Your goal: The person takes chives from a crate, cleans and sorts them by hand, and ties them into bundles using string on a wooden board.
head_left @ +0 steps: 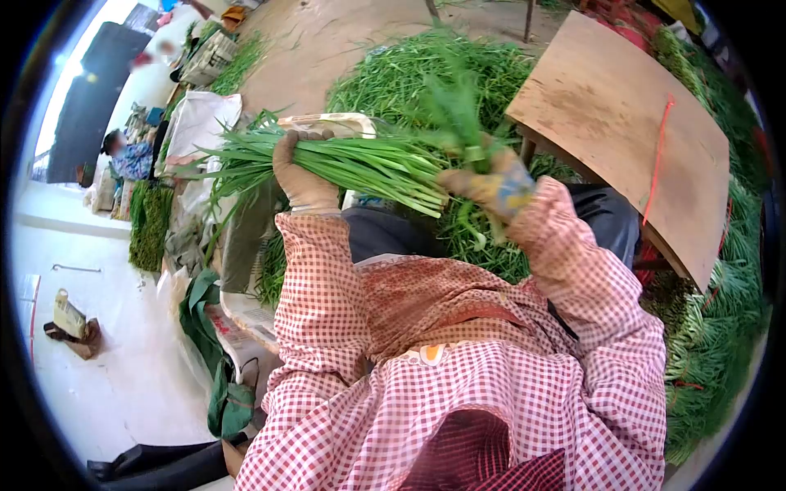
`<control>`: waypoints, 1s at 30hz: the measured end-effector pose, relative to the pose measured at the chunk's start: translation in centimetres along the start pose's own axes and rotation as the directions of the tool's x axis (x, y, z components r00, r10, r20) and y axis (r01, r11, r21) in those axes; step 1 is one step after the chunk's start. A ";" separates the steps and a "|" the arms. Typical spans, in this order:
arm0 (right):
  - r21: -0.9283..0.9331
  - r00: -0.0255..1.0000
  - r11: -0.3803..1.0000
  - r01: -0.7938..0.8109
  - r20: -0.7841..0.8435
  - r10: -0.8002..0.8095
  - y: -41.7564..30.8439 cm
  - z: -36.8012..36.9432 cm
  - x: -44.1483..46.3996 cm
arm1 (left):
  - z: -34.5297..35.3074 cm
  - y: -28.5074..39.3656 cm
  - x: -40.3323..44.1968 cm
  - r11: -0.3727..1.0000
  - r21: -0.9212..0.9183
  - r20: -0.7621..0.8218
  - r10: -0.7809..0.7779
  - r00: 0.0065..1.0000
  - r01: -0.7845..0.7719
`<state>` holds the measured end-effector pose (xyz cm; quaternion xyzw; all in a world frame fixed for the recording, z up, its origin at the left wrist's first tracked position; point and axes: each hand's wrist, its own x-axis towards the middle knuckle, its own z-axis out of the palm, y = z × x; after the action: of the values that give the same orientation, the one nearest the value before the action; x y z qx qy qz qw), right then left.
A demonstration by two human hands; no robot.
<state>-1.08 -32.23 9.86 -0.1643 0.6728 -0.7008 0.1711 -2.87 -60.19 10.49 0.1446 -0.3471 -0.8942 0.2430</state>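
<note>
My left hand (301,176), in a beige work glove, is wrapped round a thick bunch of chives (360,164). Their leafy tips fan out to the left and the pale cut ends point right. Beside those ends my right hand (495,184), in a glove with blue and yellow patches, grips a smaller bunch of chives (458,110). Its leaves point up and away and are smeared by motion. Below and behind both hands lies a heap of loose chives (393,78) on the floor.
To the right stands a curved wooden board (622,123) with a red tie (660,159) on it. Tied green bundles (737,270) are stacked beyond. A pale plastic crate (250,315) is at my left knee. Another person (133,159) sits far left near a moss-green bundle (150,225).
</note>
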 end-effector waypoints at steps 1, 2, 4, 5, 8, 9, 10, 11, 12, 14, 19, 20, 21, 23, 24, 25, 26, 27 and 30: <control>-0.179 0.987 0.973 -0.148 -0.084 0.135 0.8 1.4 1.1 | 1.0 -0.7 -0.7 1.000 -0.009 -0.104 0.000 0.995 -0.001; -0.366 0.995 0.926 -0.092 0.002 0.100 0.9 1.0 2.2 | 1.4 -1.4 -1.4 0.998 0.062 0.010 0.016 1.000 -0.016; -0.536 0.992 0.844 -0.024 0.092 0.087 1.0 0.4 2.8 | 1.3 -2.0 -1.1 0.998 0.061 0.093 -0.019 0.995 0.014; -0.451 0.994 0.892 0.017 0.103 0.033 1.8 0.3 2.9 | 1.2 -2.2 -1.0 0.998 0.062 0.170 -0.040 0.985 0.029; -0.310 0.996 0.950 0.028 0.094 0.001 2.2 0.3 2.4 | 2.5 -2.2 -2.0 0.988 0.152 0.127 -0.013 0.992 -0.006; -0.261 0.997 0.965 -0.001 0.074 0.021 2.2 0.2 2.3 | 2.9 -2.1 -2.3 0.974 0.225 0.079 0.009 0.997 -0.027; -0.364 0.997 0.930 0.046 0.074 -0.020 2.9 -0.2 2.3 | 2.7 -1.8 -1.7 0.968 0.246 0.088 0.035 0.996 -0.055; -0.625 1.000 0.781 -0.015 0.010 0.027 3.1 -0.4 2.3 | 2.6 -1.1 -0.9 0.967 0.247 0.084 0.040 0.996 -0.060; -0.654 1.000 0.756 -0.026 -0.003 0.031 4.8 -1.0 2.4 | 2.4 -0.2 -0.1 0.980 0.187 0.037 0.062 0.997 -0.067; -0.679 0.991 0.721 -0.134 -0.110 0.081 7.0 -2.2 2.2 | 2.1 2.2 1.7 0.989 0.143 -0.069 0.054 0.996 -0.043; -0.900 0.735 0.215 -0.378 -0.151 0.661 10.5 -5.1 1.0 | 2.4 3.8 3.3 0.996 0.079 -0.141 0.044 0.989 -0.033; -0.863 0.727 0.251 -0.438 -0.175 0.664 7.7 -3.7 0.6 | 2.8 3.5 3.3 0.999 0.030 -0.193 0.018 0.981 -0.013; -0.851 0.815 0.366 -0.376 -0.116 0.568 6.3 -2.8 0.6 | 2.9 2.9 3.2 1.000 -0.023 -0.248 -0.015 0.969 0.009; -0.596 0.946 0.767 -0.239 0.035 0.322 5.6 -0.9 1.8 | 3.5 1.1 1.9 0.998 -0.025 -0.228 -0.053 0.972 0.049; -0.286 0.974 0.941 -0.180 0.083 0.212 6.9 0.0 3.2 | 4.0 0.2 1.2 0.997 -0.027 -0.203 -0.080 0.976 0.077; 0.055 0.983 0.983 -0.175 0.072 0.171 7.2 1.8 4.0 | 4.4 -0.4 0.7 0.994 -0.027 -0.175 -0.108 0.979 0.105; 0.227 0.994 0.968 -0.105 0.039 0.099 6.0 3.2 4.1 | 3.6 -1.3 0.6 0.989 0.025 -0.131 -0.144 0.981 0.148; 0.306 0.997 0.951 0.049 -0.074 -0.028 6.5 4.7 4.8 | 5.2 -2.0 -1.0 0.988 0.009 -0.245 -0.144 0.959 0.151; 0.245 0.948 0.919 0.310 -0.151 -0.280 6.2 5.9 4.2 | 2.5 -3.5 -0.8 0.985 0.042 -0.215 -0.156 0.964 0.169</control>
<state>-1.99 -39.63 3.89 -0.1994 0.5489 -0.8105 0.0456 -4.42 -56.16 9.90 0.2736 -0.3330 -0.8800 0.1997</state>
